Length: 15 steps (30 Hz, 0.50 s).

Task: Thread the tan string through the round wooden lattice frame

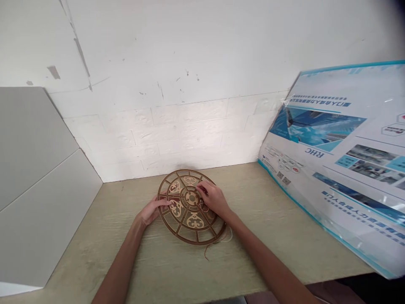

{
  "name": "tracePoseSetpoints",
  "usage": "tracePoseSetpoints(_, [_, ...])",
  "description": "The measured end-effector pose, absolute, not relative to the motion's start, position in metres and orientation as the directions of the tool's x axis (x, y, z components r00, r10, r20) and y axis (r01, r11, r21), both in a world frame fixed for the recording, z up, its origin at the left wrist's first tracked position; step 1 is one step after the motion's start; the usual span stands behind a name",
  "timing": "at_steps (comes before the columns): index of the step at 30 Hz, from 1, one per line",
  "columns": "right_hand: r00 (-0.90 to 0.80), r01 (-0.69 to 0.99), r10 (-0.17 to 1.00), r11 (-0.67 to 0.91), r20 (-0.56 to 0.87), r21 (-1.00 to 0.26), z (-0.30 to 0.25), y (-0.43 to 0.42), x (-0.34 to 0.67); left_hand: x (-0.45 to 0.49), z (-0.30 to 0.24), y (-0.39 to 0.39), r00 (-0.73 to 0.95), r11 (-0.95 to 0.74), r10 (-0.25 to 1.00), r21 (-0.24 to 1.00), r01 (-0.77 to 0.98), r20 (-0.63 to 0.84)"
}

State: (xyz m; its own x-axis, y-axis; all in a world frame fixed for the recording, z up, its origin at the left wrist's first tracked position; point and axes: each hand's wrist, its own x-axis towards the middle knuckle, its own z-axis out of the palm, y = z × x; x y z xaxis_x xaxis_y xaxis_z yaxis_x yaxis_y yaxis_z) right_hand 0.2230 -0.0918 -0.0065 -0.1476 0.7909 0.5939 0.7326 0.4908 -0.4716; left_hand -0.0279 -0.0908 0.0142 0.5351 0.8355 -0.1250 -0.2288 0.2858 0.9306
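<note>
The disc (pixel 192 192), a round brown openwork frame with pale scroll ornaments between its spokes, is over the middle of the table (pixel 171 274), its far edge near the wall. I cannot tell whether its lower edge touches the tabletop.

The left hand (pixel 153 210) grasps the disc by its left side, thumb on top and the other fingers partly hidden behind the openwork. The right hand (pixel 215 198) has its fingers drawn together just right of the hub; what they pinch, if anything, I cannot tell. That hand and its wrist block the view of much of the disc's right side.

Below the disc's lower right edge, a brown cord (pixel 206 252) trails onto the tabletop, with a pale cord (pixel 230 235) looped just beside it, close to the right forearm.

Beyond the disc rises the white wall (pixel 190 80), scuffed above and marked like bricks lower down. A grey panel (pixel 41 160) closes off the left side. On the right a blue-and-white poster board (pixel 335 160) leans back, its lettering upside down, well apart from the disc.
</note>
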Motion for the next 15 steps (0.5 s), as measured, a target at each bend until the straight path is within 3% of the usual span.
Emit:
tracePoseSetpoints(8, [-0.192, 0.719, 0.746, 0.549, 0.637, -0.426, -0.0092, -0.0891, 0.2240, -0.0300, 0.0121, -0.0889, 0.557, 0.274, 0.823, 0.936, -0.222, -0.109])
tracePoseSetpoints(15, [-0.157, 0.675, 0.810, 0.506, 0.566, -0.537, -0.0115, -0.0868, 0.2238, -0.0286, 0.0137, -0.0898, 0.537, 0.281, 0.834, 0.936, -0.211, -0.129])
